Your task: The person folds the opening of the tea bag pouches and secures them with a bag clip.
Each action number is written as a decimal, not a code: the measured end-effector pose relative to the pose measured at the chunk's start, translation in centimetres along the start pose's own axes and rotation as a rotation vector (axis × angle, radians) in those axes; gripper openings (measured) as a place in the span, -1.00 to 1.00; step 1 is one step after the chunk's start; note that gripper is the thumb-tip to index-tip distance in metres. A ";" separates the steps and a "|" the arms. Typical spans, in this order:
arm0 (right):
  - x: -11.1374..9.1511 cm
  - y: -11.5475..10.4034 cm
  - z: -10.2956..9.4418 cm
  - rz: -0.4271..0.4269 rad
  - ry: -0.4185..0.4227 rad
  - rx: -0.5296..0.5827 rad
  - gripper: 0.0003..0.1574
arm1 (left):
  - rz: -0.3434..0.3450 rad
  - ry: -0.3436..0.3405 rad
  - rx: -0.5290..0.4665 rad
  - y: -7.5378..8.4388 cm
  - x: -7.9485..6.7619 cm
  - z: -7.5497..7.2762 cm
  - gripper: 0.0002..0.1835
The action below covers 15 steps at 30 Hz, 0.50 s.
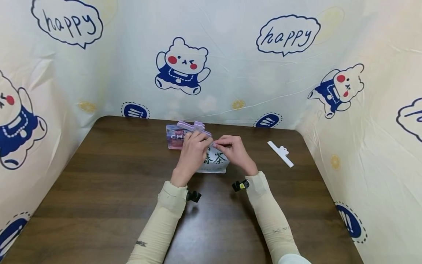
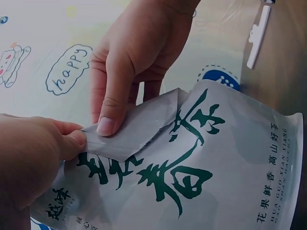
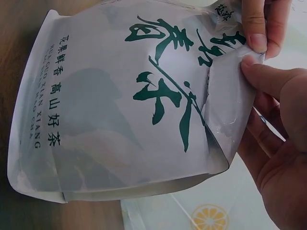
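A white tea bag (image 1: 212, 168) with large green characters stands on the table before both hands. Its top edge is folded over into a pale flap (image 2: 139, 129). My left hand (image 1: 195, 151) pinches one end of this fold between thumb and fingers. Close beside it, my right hand (image 1: 235, 151) grips the same fold, the thumb (image 3: 261, 74) on the flap's front and the fingers behind it. In the right wrist view both thumbs nearly meet at the flap's corner.
Behind my left hand lies a pink and blue pouch (image 1: 173, 137) with a purple sealing clip (image 1: 192, 126) across it. Off to the right, a white sealing clip (image 1: 280, 154) rests on the brown table (image 1: 108, 183). Patterned cloth walls (image 1: 230, 91) border the table's back and sides.
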State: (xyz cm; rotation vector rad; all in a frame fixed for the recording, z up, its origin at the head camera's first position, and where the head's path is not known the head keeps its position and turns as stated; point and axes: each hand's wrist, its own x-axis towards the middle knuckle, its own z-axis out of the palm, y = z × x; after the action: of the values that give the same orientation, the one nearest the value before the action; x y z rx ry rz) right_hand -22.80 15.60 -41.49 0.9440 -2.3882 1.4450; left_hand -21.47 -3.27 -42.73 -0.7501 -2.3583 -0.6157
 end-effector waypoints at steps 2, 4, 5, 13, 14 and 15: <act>0.0 0.8 0.1 0.012 0.004 -0.004 -0.88 | 0.003 0.005 -0.006 0.0 0.0 0.0 -0.82; 0.0 1.7 0.1 0.035 0.007 -0.010 -0.87 | 0.004 0.006 -0.015 0.0 0.0 0.0 -0.82; 0.0 2.2 0.2 0.046 0.012 -0.013 -0.87 | 0.004 0.007 -0.023 0.0 0.1 0.0 -0.82; 0.4 3.0 0.0 0.053 0.015 -0.031 -0.93 | -0.026 0.050 -0.078 -0.2 0.0 0.2 -0.88; 0.4 3.0 0.0 0.048 0.012 -0.033 -0.94 | -0.027 0.057 -0.078 -0.2 0.0 0.3 -0.89; 0.4 3.0 0.0 0.045 0.008 -0.036 -0.95 | -0.026 0.064 -0.079 -0.2 -0.1 0.3 -0.89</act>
State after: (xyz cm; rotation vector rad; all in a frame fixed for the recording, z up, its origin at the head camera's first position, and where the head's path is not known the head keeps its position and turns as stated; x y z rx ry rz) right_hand -24.94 16.40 -43.45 0.8796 -2.4361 1.4138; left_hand -21.65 -3.26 -43.03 -0.7251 -2.2996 -0.7370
